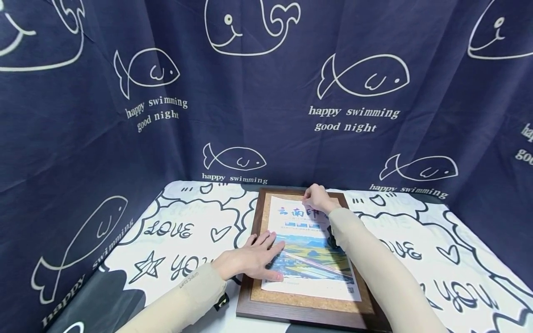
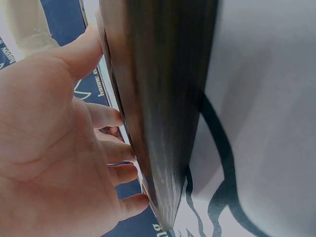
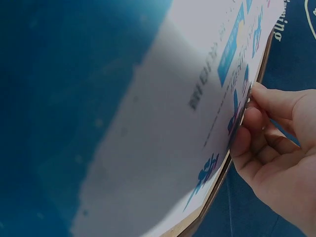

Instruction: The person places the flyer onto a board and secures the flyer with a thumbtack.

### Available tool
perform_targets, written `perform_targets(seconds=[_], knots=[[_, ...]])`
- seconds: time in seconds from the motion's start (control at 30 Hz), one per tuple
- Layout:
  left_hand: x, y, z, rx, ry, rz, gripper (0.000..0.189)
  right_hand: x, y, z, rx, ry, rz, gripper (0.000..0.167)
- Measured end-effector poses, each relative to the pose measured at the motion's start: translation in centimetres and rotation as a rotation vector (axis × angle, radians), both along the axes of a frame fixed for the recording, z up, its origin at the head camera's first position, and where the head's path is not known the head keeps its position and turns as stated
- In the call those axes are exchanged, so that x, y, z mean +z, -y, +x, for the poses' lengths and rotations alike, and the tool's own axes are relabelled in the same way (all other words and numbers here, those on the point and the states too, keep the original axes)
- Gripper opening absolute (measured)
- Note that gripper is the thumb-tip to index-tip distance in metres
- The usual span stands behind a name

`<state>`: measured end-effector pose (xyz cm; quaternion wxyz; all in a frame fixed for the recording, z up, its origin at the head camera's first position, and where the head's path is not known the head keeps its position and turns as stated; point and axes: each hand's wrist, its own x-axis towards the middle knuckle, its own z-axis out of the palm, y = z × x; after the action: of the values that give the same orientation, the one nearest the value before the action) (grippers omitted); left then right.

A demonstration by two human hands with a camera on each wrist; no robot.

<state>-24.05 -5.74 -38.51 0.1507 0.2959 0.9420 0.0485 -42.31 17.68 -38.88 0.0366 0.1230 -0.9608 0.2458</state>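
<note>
A printed poster (image 1: 310,280) with blue lettering and a landscape picture lies on a cork board (image 1: 291,299) in a dark brown wooden frame (image 1: 300,311). My left hand (image 1: 254,259) rests spread over the poster's left side; in the left wrist view its palm (image 2: 54,148) shows beside the frame edge (image 2: 158,98). At the poster's top, my right hand (image 1: 318,199) has bent fingers and thumb close together. Seen from the right wrist, those fingertips (image 3: 241,140) pinch right at the paper (image 3: 148,163); what is between them is mostly hidden, and I cannot tell its kind.
The framed board lies on a white cloth (image 1: 175,217) with black doodles and lettering. Behind and to both sides hangs a navy curtain (image 1: 283,101) printed with fish and whales. The frame's far edge is near the foot of the curtain.
</note>
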Motion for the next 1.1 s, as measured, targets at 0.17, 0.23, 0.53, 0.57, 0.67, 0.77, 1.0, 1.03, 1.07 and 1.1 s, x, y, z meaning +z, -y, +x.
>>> perform_targets(seconds=[0.17, 0.23, 0.53, 0.57, 0.67, 0.77, 1.0, 1.03, 1.07, 1.1], knots=[[-0.1, 0.0, 0.0, -0.001, 0.006, 0.002, 0.087, -0.2, 0.0, 0.0, 0.006, -0.014, 0.008, 0.009], [-0.1, 0.0, 0.1, -0.001, 0.011, 0.003, 0.087, -0.3, 0.0, 0.0, 0.009, -0.015, 0.012, 0.009], [-0.2, 0.0, 0.0, -0.005, 0.01, 0.01, 0.088, -0.2, 0.2, 0.0, -0.006, 0.0, 0.031, 0.01], [-0.2, 0.0, 0.0, -0.004, 0.009, 0.009, 0.088, -0.1, 0.2, 0.0, -0.016, 0.012, 0.024, 0.01], [-0.2, 0.0, 0.0, 0.001, 0.009, 0.004, 0.088, 0.1, 0.5, 0.1, -0.059, 0.055, 0.003, 0.01], [-0.1, 0.1, 0.1, -0.001, 0.013, 0.003, 0.088, 0.0, 0.6, 0.1, -0.093, 0.088, -0.024, 0.011], [0.0, 0.0, 0.2, 0.001, 0.011, -0.003, 0.087, 0.3, 0.6, 0.1, -0.146, 0.148, -0.044, 0.02], [0.1, 0.0, 0.2, 0.003, 0.01, -0.003, 0.087, 0.4, 0.6, 0.1, -0.163, 0.166, -0.051, 0.02], [0.1, 0.0, 0.2, 0.003, 0.009, -0.002, 0.087, 0.5, 0.6, 0.1, -0.182, 0.184, -0.057, 0.021], [0.1, 0.0, 0.2, 0.003, 0.007, 0.0, 0.087, 0.6, 0.6, 0.1, -0.198, 0.194, -0.061, 0.022]])
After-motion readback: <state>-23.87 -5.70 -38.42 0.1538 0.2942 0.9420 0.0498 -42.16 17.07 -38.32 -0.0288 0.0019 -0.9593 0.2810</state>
